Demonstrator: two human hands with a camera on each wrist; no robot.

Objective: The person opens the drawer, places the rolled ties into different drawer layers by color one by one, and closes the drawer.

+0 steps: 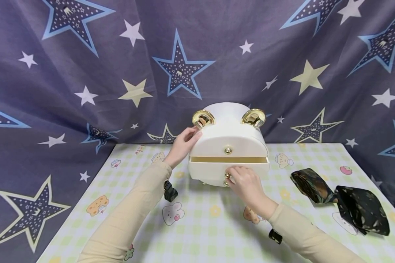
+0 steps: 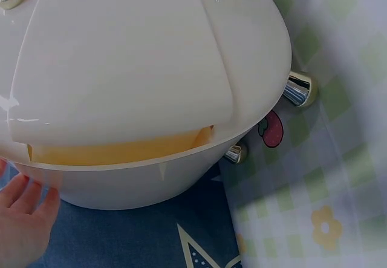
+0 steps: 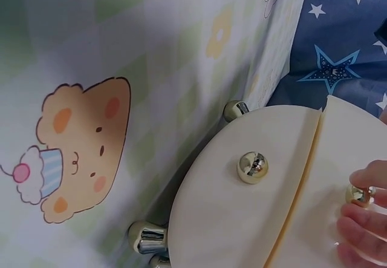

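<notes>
A glossy white drawer box with two gold ears stands on the table. Its upper drawer has a gold knob, and beneath that a wider drawer sticks out, leaving a gap along its top edge. My right hand pinches this drawer's gold knob between thumb and fingers. Another gold knob shows on the panel below. Against the box's left side, under the left ear, rests my left hand; its fingers lie fairly straight at the white shell.
Two folded dark patterned cloth pouches lie on the table's right side. The checked tablecloth runs back to a star-printed curtain close behind the box. Short gold feet hold the box up. Each wrist carries a small black device.
</notes>
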